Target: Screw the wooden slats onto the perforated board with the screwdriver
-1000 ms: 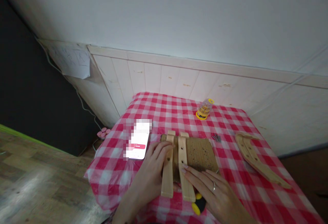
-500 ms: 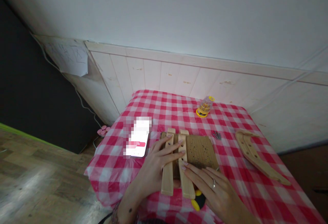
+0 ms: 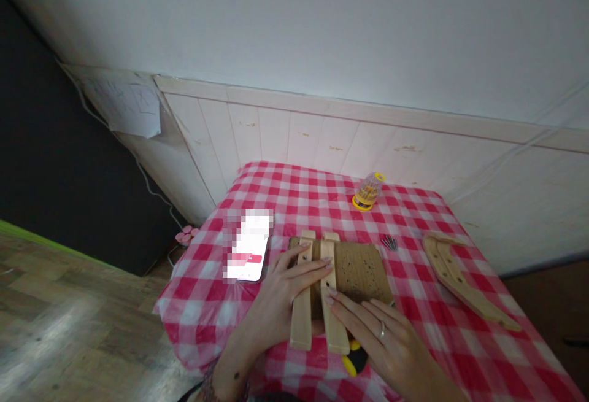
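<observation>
Two pale wooden strips [image 3: 301,322] with screw holes lie side by side across a brown wooden board [image 3: 361,267] dotted with holes. My left hand [image 3: 280,294] grips the strips, its fingers spread over their tops and its thumb partly hidden beneath the left one. My right hand [image 3: 384,331], with a ring on one finger, touches the right strip with its fingertips. A yellow and black screwdriver handle [image 3: 356,359] sticks out from under the right palm, and a bit of its metal shaft shows past the knuckles. The fingers around it are partly hidden.
A lit phone [image 3: 251,248] lies left of the board. Several loose screws [image 3: 389,242] and a curved wooden piece [image 3: 464,285] are to the right. A clear, yellow-capped bit container [image 3: 368,192] stands behind, on a red checked tablecloth [image 3: 294,190] near the wall.
One left finger on the right strip has drawn back slightly, closer to its neighbour. The right hand and the strips stay almost still.
</observation>
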The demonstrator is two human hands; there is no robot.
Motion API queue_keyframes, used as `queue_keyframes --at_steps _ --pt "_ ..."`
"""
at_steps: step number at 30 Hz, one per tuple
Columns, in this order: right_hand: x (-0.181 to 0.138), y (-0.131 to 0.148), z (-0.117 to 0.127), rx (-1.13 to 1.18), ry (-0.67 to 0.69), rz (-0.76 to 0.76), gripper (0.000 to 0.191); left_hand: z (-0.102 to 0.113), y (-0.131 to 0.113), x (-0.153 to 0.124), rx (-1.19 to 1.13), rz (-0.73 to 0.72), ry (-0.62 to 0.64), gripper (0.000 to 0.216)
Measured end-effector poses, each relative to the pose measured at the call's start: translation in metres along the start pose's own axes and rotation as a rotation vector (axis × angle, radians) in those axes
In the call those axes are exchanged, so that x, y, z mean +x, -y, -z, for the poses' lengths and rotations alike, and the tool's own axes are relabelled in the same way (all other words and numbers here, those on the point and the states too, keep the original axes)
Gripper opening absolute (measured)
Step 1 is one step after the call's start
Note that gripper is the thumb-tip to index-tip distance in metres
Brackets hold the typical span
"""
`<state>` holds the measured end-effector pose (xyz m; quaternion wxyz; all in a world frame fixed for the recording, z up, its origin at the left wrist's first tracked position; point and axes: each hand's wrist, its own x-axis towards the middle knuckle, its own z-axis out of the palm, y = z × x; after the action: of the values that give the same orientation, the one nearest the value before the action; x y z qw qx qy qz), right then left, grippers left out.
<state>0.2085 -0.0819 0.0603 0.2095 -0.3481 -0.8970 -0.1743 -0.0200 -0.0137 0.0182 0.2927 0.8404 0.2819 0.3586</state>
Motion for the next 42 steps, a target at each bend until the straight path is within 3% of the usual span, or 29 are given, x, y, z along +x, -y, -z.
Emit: queue_keyframes --at_steps 18,28,33,36,39,42 --pt "-0.003 0.002 0.002 0.014 0.005 -0.009 0.054 0.002 -0.003 0.001 -0.019 -0.022 -0.011 0.053" --pt "-0.002 0.002 0.002 0.031 0.003 -0.026 0.058 0.004 -0.006 0.006 0.011 -0.008 0.048 0.054" --pt "-0.002 -0.002 0.010 0.099 0.097 0.005 0.054 0.003 -0.006 0.005 -0.039 -0.016 0.034 0.052" --pt "-0.011 -0.017 0.023 0.188 0.024 -0.112 0.039 0.003 -0.004 0.003 -0.032 -0.022 0.024 0.049" --pt "-0.019 -0.047 0.037 0.158 -0.050 -0.341 0.036 0.003 -0.003 0.002 -0.035 -0.037 0.018 0.047" --pt "-0.016 -0.086 0.043 -0.010 0.040 -0.601 0.034 0.001 -0.001 0.001 -0.022 -0.016 0.013 0.047"
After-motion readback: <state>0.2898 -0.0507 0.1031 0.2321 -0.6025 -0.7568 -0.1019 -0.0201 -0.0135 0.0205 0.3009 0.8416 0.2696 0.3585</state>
